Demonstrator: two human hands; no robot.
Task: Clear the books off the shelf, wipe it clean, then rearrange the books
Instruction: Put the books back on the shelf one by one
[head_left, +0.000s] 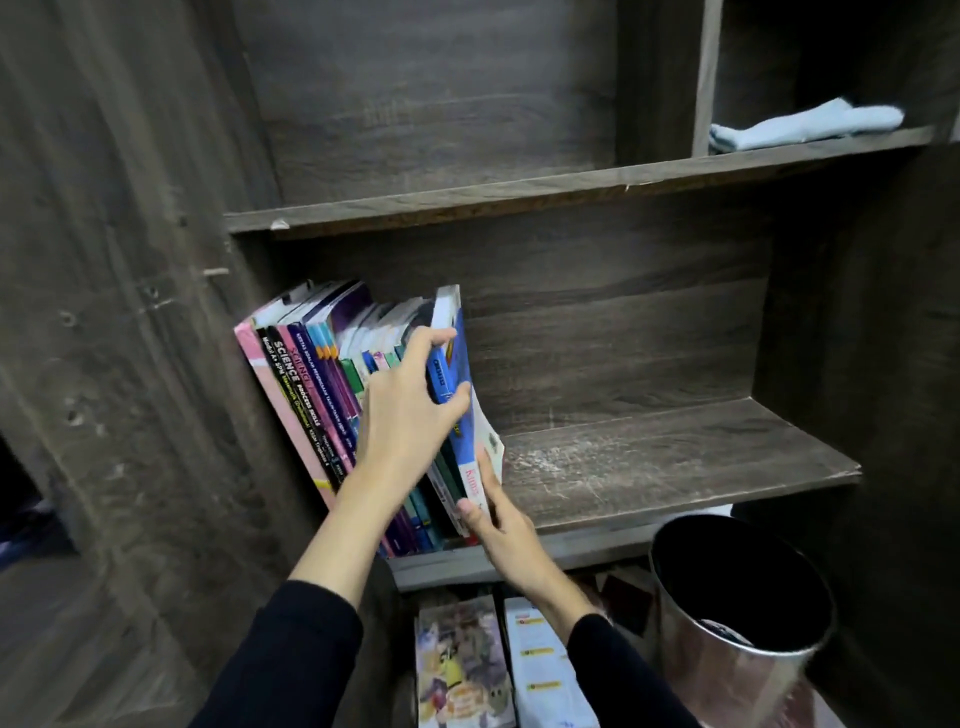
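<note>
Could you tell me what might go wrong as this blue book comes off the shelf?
The left hand and right hand grip the blue book; thin neighbours in the row might drag out and fall. The open bin stands just below the shelf, so a dropped book could land in it.

Left hand (410, 415) grips the blue book (461, 358) at its spine, fingers curled over; right hand (501, 525) pinches its lower edge, both black-sleeved arms extended
</note>
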